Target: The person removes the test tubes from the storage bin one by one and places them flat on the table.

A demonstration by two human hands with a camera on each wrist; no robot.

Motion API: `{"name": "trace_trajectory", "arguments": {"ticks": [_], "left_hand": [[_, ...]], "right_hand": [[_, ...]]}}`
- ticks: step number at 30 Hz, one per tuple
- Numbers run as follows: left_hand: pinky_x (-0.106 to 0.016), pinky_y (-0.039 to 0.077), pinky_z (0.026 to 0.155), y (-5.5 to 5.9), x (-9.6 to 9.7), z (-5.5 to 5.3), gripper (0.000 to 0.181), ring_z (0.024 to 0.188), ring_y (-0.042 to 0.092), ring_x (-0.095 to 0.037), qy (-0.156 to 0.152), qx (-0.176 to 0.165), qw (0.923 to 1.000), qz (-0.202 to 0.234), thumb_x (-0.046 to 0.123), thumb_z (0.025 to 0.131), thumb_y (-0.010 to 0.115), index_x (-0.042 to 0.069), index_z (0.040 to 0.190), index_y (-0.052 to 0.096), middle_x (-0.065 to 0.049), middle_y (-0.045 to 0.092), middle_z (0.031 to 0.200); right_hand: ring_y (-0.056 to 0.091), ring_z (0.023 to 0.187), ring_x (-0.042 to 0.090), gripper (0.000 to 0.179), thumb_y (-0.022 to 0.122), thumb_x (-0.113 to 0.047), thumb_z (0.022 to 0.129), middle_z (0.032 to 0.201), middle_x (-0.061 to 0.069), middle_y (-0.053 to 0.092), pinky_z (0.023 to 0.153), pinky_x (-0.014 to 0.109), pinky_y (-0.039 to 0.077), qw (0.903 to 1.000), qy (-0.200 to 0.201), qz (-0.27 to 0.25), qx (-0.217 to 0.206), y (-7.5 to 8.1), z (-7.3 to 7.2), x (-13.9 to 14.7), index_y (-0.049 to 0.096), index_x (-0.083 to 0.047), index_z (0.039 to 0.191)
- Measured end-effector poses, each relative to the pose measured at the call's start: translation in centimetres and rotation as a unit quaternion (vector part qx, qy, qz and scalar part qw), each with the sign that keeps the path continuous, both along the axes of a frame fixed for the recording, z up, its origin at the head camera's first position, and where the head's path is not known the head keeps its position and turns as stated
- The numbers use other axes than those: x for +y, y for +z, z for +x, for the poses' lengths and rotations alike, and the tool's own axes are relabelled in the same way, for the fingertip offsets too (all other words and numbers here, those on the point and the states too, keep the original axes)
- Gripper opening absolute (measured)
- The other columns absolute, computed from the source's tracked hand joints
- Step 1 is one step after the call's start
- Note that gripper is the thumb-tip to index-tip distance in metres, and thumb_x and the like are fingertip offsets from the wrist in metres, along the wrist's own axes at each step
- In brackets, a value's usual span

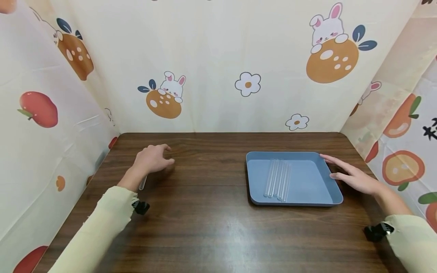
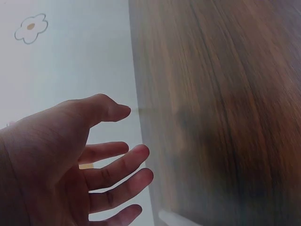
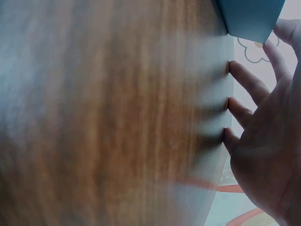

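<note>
My left hand (image 1: pixel 152 158) hovers over the left side of the table, fingers loosely bent and apart, with nothing between them. Below its wrist, the end of a clear glass tube (image 1: pixel 143 183) shows; the hand hides the rest. At the right, my right hand (image 1: pixel 356 178) is at the right wall of a blue tray (image 1: pixel 308 182), thumb and forefinger at the rim. Its other fingers (image 3: pixel 247 81) reach down to the tabletop in the right wrist view. Several clear glass test tubes (image 1: pixel 273 179) lie side by side in the tray's left half, rounded ends toward me.
The dark wood table (image 1: pixel 205 212) ends at a printed curtain (image 1: pixel 211 57) behind it, with more printed cloth at both sides. A small black device (image 1: pixel 140 207) is at the left wrist and another black device (image 1: pixel 378 231) at the right.
</note>
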State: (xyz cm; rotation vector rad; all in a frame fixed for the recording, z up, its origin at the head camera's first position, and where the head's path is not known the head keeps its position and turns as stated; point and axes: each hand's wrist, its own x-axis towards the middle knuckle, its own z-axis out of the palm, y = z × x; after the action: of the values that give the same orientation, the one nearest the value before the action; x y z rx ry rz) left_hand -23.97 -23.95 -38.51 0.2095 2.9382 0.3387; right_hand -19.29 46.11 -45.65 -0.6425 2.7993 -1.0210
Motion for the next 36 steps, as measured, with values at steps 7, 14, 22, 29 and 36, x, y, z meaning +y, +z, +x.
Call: {"name": "trace_trajectory", "arguments": {"ticks": [7,14,22,29,36], "left_hand": [[-0.051,0.06,0.076,0.4,2.4,-0.4,0.06,0.105,0.076,-0.041,-0.012,0.001,0.9999,0.0,0.041,0.105,0.069,0.008,0.154,0.065,-0.022,0.081,0.127],[-0.058,0.063,0.089,0.4,4.9,-0.8,0.06,0.117,0.076,-0.042,-0.026,0.007,0.9996,-0.003,0.042,0.105,0.069,0.009,0.155,0.065,-0.022,0.077,0.142],[-0.058,0.063,0.092,0.9,7.4,-1.0,0.056,0.118,0.077,-0.042,-0.044,0.016,0.9989,-0.001,0.041,0.106,0.071,0.011,0.153,0.067,-0.02,0.079,0.138],[-0.057,0.063,0.097,1.3,9.4,-1.2,0.055,0.123,0.076,-0.041,-0.054,0.013,0.9985,-0.001,0.041,0.107,0.072,0.013,0.154,0.067,-0.019,0.078,0.141],[-0.055,0.063,0.095,1.6,11.3,-1.4,0.054,0.116,0.077,-0.038,-0.072,0.012,0.9973,-0.001,0.042,0.107,0.072,0.013,0.153,0.067,-0.017,0.079,0.138]], "right_hand": [[0.031,0.136,-0.034,0.071,0.065,-0.012,0.113,0.159,-0.05,0.03,0.097,-0.001,0.027,0.9999,-0.005,0.011,0.001,0.1,0.0,-0.1,0.037,-0.018,0.177],[0.033,0.138,-0.033,0.07,0.064,-0.009,0.112,0.161,-0.048,0.032,0.098,0.0,0.029,1.0,0.004,0.001,0.005,0.1,0.0,-0.1,0.037,-0.015,0.177],[0.032,0.137,-0.034,0.071,0.064,-0.009,0.112,0.16,-0.049,0.031,0.098,-0.001,0.028,1.0,0.005,-0.001,0.003,0.1,-0.1,0.0,0.037,-0.014,0.177],[0.033,0.138,-0.033,0.071,0.065,-0.009,0.112,0.16,-0.048,0.032,0.098,0.0,0.031,1.0,0.005,0.004,0.005,0.0,-0.2,0.1,0.037,-0.015,0.177],[0.033,0.137,-0.033,0.071,0.065,-0.01,0.112,0.159,-0.048,0.032,0.097,0.0,0.031,1.0,0.003,0.007,0.002,0.1,-0.1,0.0,0.037,-0.015,0.177]]}}
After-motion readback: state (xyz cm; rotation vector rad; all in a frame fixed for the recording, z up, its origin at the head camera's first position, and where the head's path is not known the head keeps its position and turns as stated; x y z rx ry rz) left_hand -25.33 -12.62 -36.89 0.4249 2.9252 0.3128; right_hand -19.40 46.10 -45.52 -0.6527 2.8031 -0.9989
